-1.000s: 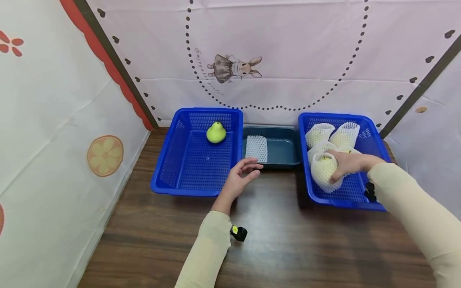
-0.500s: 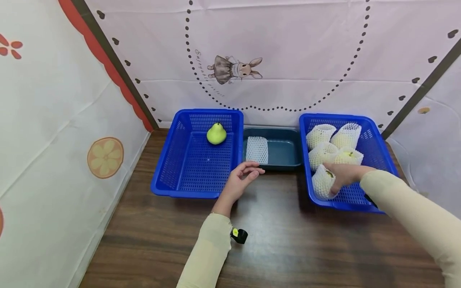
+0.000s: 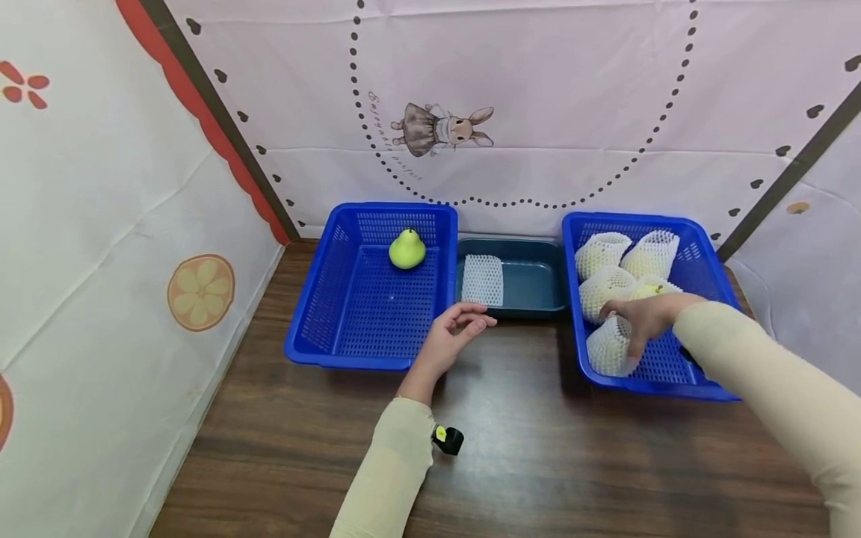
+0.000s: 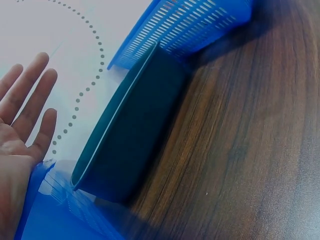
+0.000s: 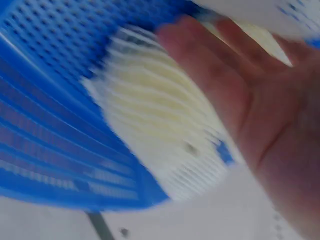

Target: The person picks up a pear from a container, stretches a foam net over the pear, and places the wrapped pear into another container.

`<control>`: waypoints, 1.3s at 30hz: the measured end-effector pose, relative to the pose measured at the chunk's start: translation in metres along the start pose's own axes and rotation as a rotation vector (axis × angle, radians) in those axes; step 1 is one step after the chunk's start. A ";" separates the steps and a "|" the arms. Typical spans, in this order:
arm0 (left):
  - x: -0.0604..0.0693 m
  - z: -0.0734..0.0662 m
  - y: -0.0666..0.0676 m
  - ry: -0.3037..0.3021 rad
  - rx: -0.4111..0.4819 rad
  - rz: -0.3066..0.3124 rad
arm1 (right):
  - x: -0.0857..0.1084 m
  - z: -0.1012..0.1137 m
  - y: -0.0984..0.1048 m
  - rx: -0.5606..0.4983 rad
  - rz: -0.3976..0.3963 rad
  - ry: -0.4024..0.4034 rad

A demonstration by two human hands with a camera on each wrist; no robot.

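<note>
In the blue basket (image 3: 673, 385) at right, my right hand (image 3: 649, 317) is beside a pear in a white foam net (image 3: 608, 350) at the near left corner. The right wrist view is blurred: the thumb lies along the netted pear (image 5: 150, 95), and the fingers are extended and not curled round it. My left hand (image 3: 454, 332) hovers, fingers relaxed and holding nothing, between the left blue basket (image 3: 366, 360) and the dark green tray (image 3: 531, 308). A bare green pear (image 3: 406, 249) sits in the left basket. A flat white foam net (image 3: 483, 280) lies in the tray.
Other pears in foam nets, such as the far right netted pear (image 3: 651, 254), fill the left and far parts of the right basket. Both baskets and the tray stand on a brown wooden table (image 3: 511, 448), against a white printed cloth (image 3: 551, 97).
My right hand lowered the netted pear into the basket's near left corner, then loosened from it and rose slightly. My left hand has barely moved.
</note>
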State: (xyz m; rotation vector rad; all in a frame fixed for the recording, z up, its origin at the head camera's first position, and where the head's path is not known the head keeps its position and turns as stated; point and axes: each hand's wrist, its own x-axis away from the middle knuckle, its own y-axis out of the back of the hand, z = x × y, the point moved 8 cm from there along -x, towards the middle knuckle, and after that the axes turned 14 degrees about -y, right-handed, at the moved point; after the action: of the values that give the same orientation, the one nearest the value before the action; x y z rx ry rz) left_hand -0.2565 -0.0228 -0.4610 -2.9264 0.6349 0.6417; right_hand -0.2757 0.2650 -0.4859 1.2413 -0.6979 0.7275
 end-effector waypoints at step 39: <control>-0.016 -0.009 0.014 0.100 -0.179 -0.030 | 0.014 0.086 -0.043 -0.603 -1.068 0.154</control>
State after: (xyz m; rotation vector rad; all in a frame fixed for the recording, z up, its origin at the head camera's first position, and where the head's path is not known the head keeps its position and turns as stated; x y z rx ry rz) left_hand -0.2719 -0.0306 -0.4459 -3.1443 0.5692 0.5800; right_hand -0.2394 0.1752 -0.4832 0.8029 -0.0371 -0.2710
